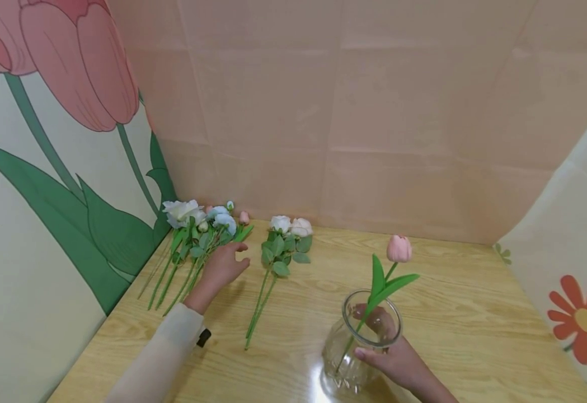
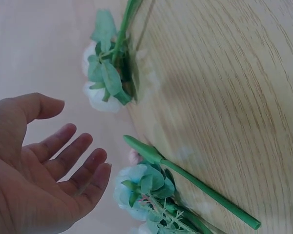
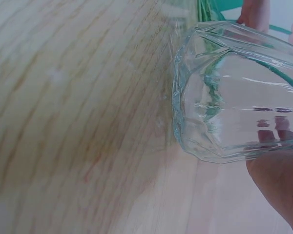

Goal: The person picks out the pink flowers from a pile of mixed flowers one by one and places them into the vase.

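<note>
A clear glass vase (image 1: 334,354) stands on the table at front right, with one pink tulip (image 1: 399,249) in it, leaning right. My right hand (image 1: 399,358) grips the vase near its neck, thumb in front and fingers behind the glass. In the right wrist view the faceted vase base (image 3: 200,97) rests on the wood. Over the table, my left hand (image 1: 224,267) holds nothing, its fingers loosely spread. Close by it lies a bunch with blue flowers (image 1: 225,224), a white flower (image 1: 183,212) and a small pink tulip (image 1: 244,218). The left wrist view shows the empty palm (image 2: 44,180) beside the blooms.
Right of the left hand lie a white rose (image 1: 280,224) and a pale pink rose (image 1: 301,226), stems toward me. Behind the wooden table (image 1: 464,313) hangs a plain pinkish cloth (image 1: 323,112). Flower-printed cloths (image 1: 81,268) flank both sides.
</note>
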A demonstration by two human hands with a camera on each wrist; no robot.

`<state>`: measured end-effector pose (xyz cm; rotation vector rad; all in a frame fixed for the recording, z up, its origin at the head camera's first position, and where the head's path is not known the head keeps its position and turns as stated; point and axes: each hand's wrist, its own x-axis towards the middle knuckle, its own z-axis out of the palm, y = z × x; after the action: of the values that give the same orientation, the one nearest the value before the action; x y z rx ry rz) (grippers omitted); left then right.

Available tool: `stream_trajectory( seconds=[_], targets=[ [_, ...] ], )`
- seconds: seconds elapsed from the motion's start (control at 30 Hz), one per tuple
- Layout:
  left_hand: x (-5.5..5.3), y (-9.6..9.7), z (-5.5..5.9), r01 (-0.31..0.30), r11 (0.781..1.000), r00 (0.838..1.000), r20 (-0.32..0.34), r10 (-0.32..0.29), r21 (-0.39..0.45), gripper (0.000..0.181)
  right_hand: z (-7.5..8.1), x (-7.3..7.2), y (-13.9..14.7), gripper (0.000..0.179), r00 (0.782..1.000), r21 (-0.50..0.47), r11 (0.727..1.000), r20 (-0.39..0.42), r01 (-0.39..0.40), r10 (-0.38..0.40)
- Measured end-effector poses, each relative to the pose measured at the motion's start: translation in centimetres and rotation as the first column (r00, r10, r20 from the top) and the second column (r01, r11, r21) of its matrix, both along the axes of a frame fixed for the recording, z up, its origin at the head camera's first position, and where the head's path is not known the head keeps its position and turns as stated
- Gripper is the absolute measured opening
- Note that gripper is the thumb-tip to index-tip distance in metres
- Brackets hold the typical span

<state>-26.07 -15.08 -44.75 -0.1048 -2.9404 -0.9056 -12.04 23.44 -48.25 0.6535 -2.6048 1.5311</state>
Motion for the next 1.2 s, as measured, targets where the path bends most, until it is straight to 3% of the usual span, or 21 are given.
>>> stream_trajectory(
  seconds=[0.6,0.97,1.2],
  targets=[
    [-0.6,-1.4,-0.9,-0.038,0.998,0.999,-0.007,0.038,-0.043,0.039,0.1,0.2,0.0,0.069,0.999,-0.007,1.000,0.032,0.011,-0.011],
    [-1.0,-2.1,-0.9,-0.039,0.998,0.998,0.044,0.042,-0.055,0.039,0.1,0.1,0.1,0.070,1.000,0.031,0.999,-0.006,0.013,-0.013],
    [-1.3,-2.5,-1.5,-0.036,0.997,0.999,0.036,0.038,-0.063,0.042,0.1,0.1,0.0,0.069,0.999,-0.030,1.000,0.038,-0.009,0.010]
  ],
)
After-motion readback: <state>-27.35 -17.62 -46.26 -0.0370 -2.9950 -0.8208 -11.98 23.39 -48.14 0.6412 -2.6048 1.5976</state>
